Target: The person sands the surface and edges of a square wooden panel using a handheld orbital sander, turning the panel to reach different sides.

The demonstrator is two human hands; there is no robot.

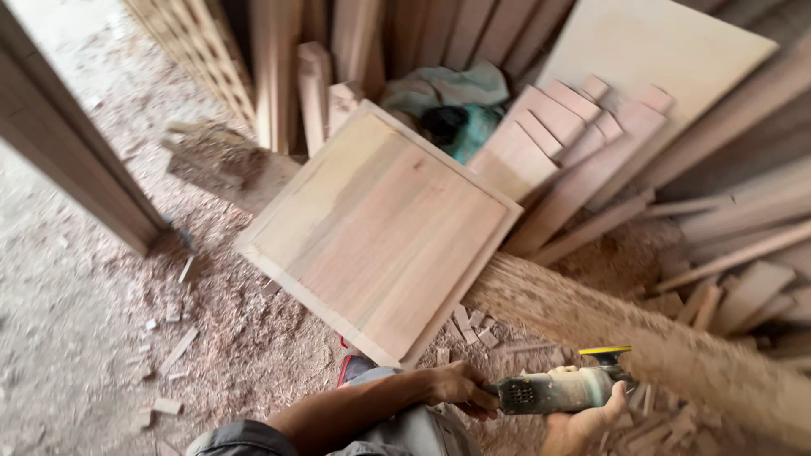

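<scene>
dusty grinder [553, 391] between both hands, panel [380, 232] beyond

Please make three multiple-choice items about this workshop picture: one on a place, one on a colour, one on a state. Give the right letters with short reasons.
1. Where is the square wooden panel?
A. hanging from the ceiling
B. propped at a slant in front of the person
C. on the person's lap

2. What colour is the rim at the grinder head?
A. yellow
B. blue
C. white

3. How is the grinder held?
A. lying alone on the floor
B. in one hand only
C. in both hands

Answers:
1 B: the panel leans at a slant, ahead of the person, over the sawdust.
2 A: a yellow edge shows at its top end.
3 C: the left hand grips its rear and the right hand cups its body.
</scene>
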